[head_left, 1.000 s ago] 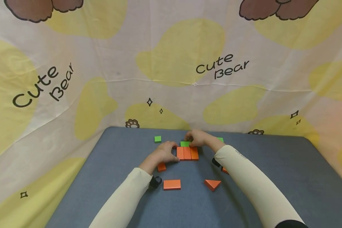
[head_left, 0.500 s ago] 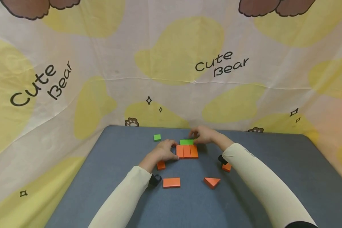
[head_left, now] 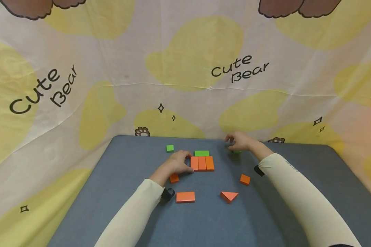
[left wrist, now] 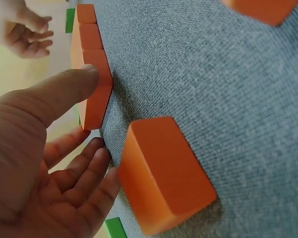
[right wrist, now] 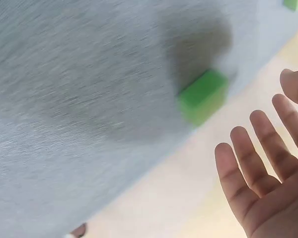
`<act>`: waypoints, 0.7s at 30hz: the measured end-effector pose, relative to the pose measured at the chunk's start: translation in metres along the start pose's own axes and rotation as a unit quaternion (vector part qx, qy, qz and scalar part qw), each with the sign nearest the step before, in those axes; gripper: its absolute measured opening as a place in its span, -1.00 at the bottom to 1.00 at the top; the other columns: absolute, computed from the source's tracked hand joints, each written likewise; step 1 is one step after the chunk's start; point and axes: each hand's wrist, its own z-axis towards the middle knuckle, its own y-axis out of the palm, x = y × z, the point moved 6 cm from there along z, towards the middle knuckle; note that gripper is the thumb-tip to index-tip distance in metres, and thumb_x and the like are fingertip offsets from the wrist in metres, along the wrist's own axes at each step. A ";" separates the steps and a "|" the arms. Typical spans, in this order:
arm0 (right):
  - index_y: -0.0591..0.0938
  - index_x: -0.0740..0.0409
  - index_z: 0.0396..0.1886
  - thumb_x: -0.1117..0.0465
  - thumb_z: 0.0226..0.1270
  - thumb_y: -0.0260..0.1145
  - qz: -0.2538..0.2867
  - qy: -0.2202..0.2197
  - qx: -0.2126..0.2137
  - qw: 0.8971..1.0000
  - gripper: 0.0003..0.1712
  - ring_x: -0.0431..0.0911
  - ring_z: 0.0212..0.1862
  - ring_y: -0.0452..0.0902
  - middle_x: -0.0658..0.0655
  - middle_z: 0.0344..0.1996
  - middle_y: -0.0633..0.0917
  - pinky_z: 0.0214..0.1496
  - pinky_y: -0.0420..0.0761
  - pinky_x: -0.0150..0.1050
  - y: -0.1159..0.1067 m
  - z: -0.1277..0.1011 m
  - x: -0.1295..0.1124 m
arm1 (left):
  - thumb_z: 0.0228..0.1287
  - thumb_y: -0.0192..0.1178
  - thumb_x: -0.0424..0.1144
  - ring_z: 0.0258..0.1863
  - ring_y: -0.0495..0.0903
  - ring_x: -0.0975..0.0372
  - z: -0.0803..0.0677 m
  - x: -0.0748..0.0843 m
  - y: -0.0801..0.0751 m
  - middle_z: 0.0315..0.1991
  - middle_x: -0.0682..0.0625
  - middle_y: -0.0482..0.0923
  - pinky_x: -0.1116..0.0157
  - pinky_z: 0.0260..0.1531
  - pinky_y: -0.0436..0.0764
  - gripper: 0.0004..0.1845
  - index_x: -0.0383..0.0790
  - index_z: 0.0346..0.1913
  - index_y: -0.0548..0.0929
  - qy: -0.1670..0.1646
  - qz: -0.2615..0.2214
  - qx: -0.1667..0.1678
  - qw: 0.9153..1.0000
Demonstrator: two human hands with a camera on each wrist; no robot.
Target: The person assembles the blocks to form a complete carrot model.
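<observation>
My left hand (head_left: 178, 162) is at the left end of a row of orange blocks (head_left: 202, 164) set side by side. In the left wrist view, its thumb lies on the near end of the leftmost orange block (left wrist: 97, 91) and its index fingertip meets the far end. Behind the row lies a long green block (head_left: 202, 153). My right hand (head_left: 242, 141) hovers at the back right with bent, spread fingers and nothing in them. Below it, partly hidden, is a green block (right wrist: 203, 96), seen apart from the fingers in the right wrist view.
Around the row on the blue-grey table (head_left: 126, 206) lie a small green block (head_left: 170, 148), an orange block (left wrist: 164, 173) beside the left hand, an orange rectangular block (head_left: 185, 197), an orange triangle (head_left: 229, 196) and an orange block (head_left: 245, 179). A printed cloth (head_left: 185, 68) hangs behind.
My right hand has let go of the long green block behind the orange row and moved right, over the other green block. The left hand has stayed at the row.
</observation>
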 end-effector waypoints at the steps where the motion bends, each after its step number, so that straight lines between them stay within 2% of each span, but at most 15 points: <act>1: 0.60 0.33 0.02 0.29 0.18 0.34 -0.003 -0.003 0.003 1.000 -0.61 0.22 0.00 0.55 0.37 -0.08 0.64 0.03 0.55 0.10 0.001 -0.002 0.005 | 0.08 0.42 -0.05 0.16 0.47 0.08 0.000 0.000 0.000 0.17 -0.08 0.48 0.08 0.19 0.46 -0.37 -0.13 0.23 0.51 -0.002 -0.001 -0.001 1.000; 8: 0.61 0.34 -0.09 0.28 0.06 0.43 0.002 0.002 0.024 1.000 -0.60 0.19 -0.07 0.58 0.32 -0.15 0.66 0.02 0.55 0.12 0.006 -0.010 0.030 | 0.08 0.41 -0.04 0.16 0.46 0.07 -0.001 -0.001 -0.001 0.18 -0.09 0.47 0.07 0.22 0.44 -0.36 -0.12 0.24 0.50 0.000 -0.003 -0.003 1.000; 15: 0.62 0.32 -0.17 0.33 0.05 0.42 0.006 -0.007 0.036 0.999 -0.69 0.10 -0.18 0.58 0.26 -0.24 0.67 -0.06 0.58 0.08 0.010 -0.012 0.036 | 0.07 0.41 -0.03 0.15 0.46 0.08 -0.001 -0.001 -0.001 0.18 -0.08 0.48 0.08 0.22 0.44 -0.36 -0.11 0.23 0.51 -0.002 0.001 -0.002 1.000; 21: 0.63 0.33 -0.18 0.37 0.05 0.39 0.003 0.001 0.026 1.000 -0.71 0.05 -0.23 0.58 0.23 -0.28 0.69 -0.09 0.59 0.04 0.013 -0.011 0.038 | 0.07 0.41 -0.03 0.15 0.47 0.08 -0.001 -0.001 -0.001 0.17 -0.08 0.48 0.08 0.21 0.45 -0.37 -0.11 0.22 0.51 0.002 0.000 -0.004 1.000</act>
